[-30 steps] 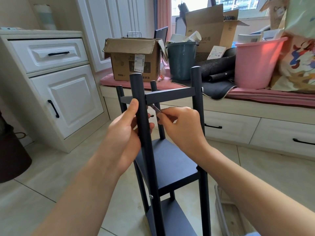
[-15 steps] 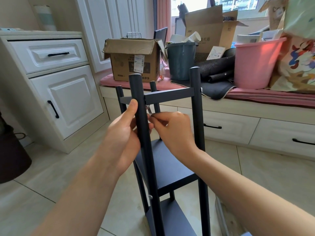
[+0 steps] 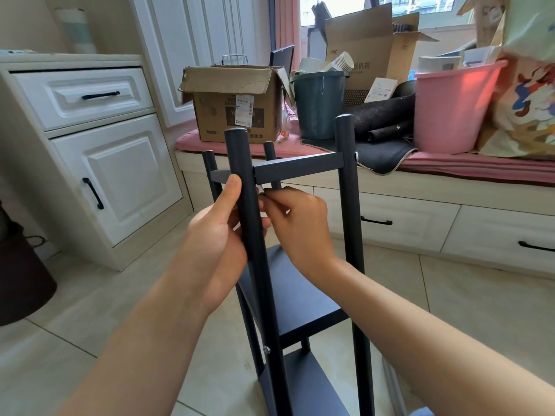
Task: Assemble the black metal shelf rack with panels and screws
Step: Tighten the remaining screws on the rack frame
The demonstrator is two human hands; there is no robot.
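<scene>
The black metal shelf rack (image 3: 300,289) stands upright on the tiled floor in front of me, with black panels between its round posts. My left hand (image 3: 216,232) wraps around the near left post (image 3: 240,163), thumb up along it just below the top panel (image 3: 300,168). My right hand (image 3: 297,223) pinches a small silver tool (image 3: 262,190) against the inner side of that post, right under the top panel's corner. A silver screw head (image 3: 266,350) shows lower down on the same post. The tool's tip is hidden by the post and fingers.
A window bench with a pink cushion (image 3: 450,163) runs behind the rack, holding a cardboard box (image 3: 237,106), a grey bin (image 3: 318,103), a pink bucket (image 3: 450,106) and rolled black mats (image 3: 384,115). A white cabinet (image 3: 90,145) stands at the left, a dark bag (image 3: 21,265) beside it.
My right hand has moved left, bringing the silver tool from beside the post up to the joint under the top panel. My left hand has kept its grip on the post.
</scene>
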